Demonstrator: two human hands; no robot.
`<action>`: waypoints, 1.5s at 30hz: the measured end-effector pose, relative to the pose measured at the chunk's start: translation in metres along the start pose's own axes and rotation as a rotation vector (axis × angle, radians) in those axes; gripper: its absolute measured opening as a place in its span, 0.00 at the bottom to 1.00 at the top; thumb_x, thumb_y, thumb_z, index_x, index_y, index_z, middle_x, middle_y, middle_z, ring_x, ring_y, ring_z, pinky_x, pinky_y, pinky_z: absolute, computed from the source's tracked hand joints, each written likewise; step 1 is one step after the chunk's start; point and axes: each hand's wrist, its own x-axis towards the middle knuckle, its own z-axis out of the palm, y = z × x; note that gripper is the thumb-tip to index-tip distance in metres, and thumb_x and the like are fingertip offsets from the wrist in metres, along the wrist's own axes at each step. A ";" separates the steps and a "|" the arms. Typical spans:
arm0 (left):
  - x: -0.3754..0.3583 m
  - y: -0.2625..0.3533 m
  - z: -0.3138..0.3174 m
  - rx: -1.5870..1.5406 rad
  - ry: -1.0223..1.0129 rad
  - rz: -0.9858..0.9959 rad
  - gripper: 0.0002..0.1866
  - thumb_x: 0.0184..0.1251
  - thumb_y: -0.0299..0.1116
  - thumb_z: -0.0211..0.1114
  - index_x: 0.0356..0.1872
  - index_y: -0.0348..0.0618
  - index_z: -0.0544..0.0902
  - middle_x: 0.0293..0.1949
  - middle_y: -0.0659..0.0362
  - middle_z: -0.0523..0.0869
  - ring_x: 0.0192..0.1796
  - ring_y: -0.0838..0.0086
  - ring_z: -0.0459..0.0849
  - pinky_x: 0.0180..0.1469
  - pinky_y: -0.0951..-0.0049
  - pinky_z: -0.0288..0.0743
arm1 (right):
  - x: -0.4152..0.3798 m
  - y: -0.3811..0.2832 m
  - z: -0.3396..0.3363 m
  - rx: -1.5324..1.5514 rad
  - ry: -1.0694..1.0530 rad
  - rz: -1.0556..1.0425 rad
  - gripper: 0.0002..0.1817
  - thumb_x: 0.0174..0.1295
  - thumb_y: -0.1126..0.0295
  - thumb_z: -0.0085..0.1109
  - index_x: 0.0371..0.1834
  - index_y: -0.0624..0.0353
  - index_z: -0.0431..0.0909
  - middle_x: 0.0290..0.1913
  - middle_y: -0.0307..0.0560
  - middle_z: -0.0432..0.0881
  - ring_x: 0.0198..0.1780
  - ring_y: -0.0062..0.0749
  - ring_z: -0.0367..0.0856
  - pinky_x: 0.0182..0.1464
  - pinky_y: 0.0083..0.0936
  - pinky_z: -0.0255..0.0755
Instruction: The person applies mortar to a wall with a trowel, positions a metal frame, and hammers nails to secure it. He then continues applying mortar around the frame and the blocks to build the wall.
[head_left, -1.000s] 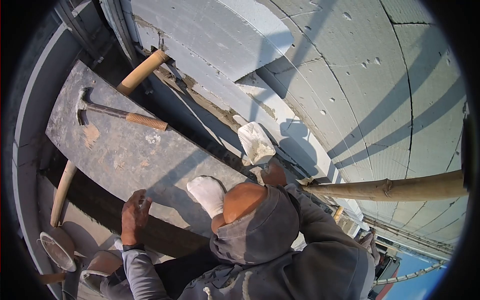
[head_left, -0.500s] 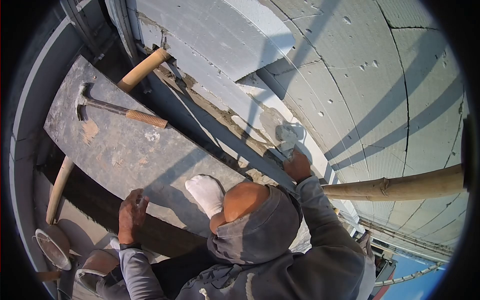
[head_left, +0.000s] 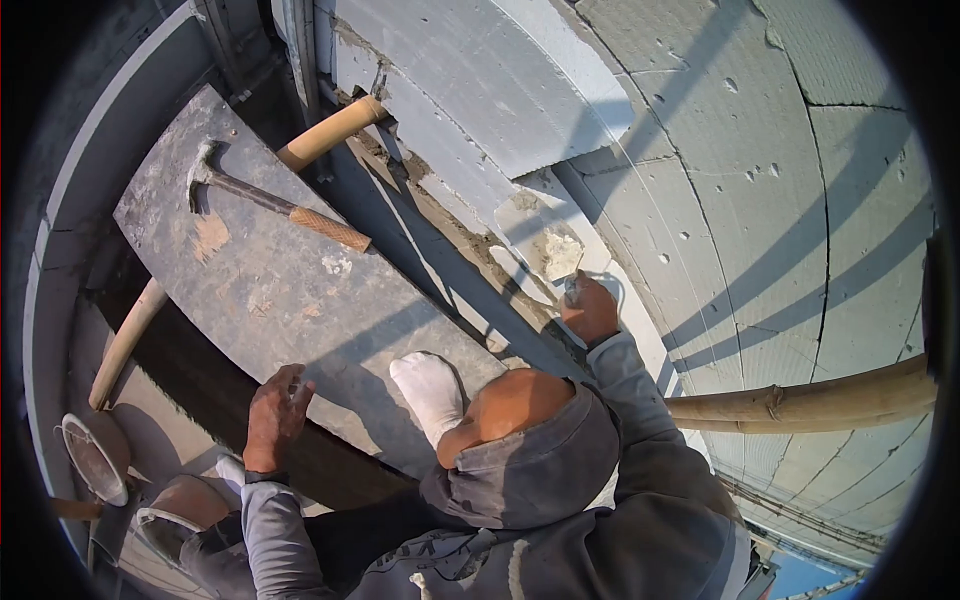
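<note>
My right hand (head_left: 592, 310) is closed around the handle of what looks like a small trowel (head_left: 573, 287), much of it hidden by my fingers. Just beyond it, a light patch of mortar (head_left: 562, 255) lies on the ledge of pale blocks (head_left: 530, 205) along the wall. My left hand (head_left: 278, 418) hovers by the near edge of the grey board (head_left: 240, 280), fingers loosely bent and apart, with nothing visible in it. A hammer (head_left: 245, 190) with a textured brown grip lies on the board. My white-socked foot (head_left: 428, 390) rests on the board too.
The block wall (head_left: 750, 230) rises on the right. A bamboo pole (head_left: 800, 398) juts across at right; another bamboo pole (head_left: 335, 130) passes under the board. Buckets (head_left: 95, 460) stand lower left. A dark gap (head_left: 200, 370) runs beside the board.
My right hand has drawn slightly back with the trowel, uncovering the light mortar patch. My left hand stays much the same. The whole view has shifted, with the scene sliding rightward.
</note>
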 end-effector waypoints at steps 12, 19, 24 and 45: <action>-0.020 -0.011 0.002 0.017 0.068 -0.113 0.20 0.67 0.41 0.64 0.53 0.40 0.81 0.46 0.45 0.87 0.50 0.51 0.86 0.52 0.59 0.78 | 0.120 -0.203 0.052 0.442 -0.057 -0.196 0.23 0.53 0.56 0.65 0.41 0.67 0.80 0.39 0.68 0.84 0.44 0.62 0.84 0.50 0.46 0.77; -0.040 -0.019 0.007 -0.052 0.083 -0.198 0.19 0.67 0.41 0.63 0.51 0.38 0.82 0.45 0.45 0.87 0.49 0.50 0.86 0.52 0.58 0.78 | 0.192 -0.236 0.077 0.763 -0.188 -0.101 0.19 0.53 0.62 0.65 0.38 0.69 0.78 0.34 0.62 0.85 0.34 0.49 0.86 0.38 0.38 0.79; -0.044 -0.023 0.016 -0.076 0.057 -0.225 0.19 0.66 0.40 0.64 0.51 0.38 0.82 0.46 0.45 0.87 0.49 0.50 0.86 0.53 0.59 0.78 | 0.193 -0.233 0.064 1.203 -0.407 -0.021 0.11 0.57 0.69 0.65 0.35 0.64 0.75 0.25 0.42 0.77 0.19 0.26 0.77 0.21 0.24 0.75; -0.029 -0.019 0.018 -0.058 0.022 -0.211 0.20 0.68 0.42 0.63 0.54 0.40 0.81 0.48 0.46 0.87 0.51 0.51 0.85 0.53 0.58 0.78 | 0.171 -0.234 0.088 0.819 -0.087 -0.112 0.19 0.58 0.60 0.64 0.37 0.68 0.76 0.33 0.65 0.84 0.33 0.55 0.85 0.40 0.41 0.79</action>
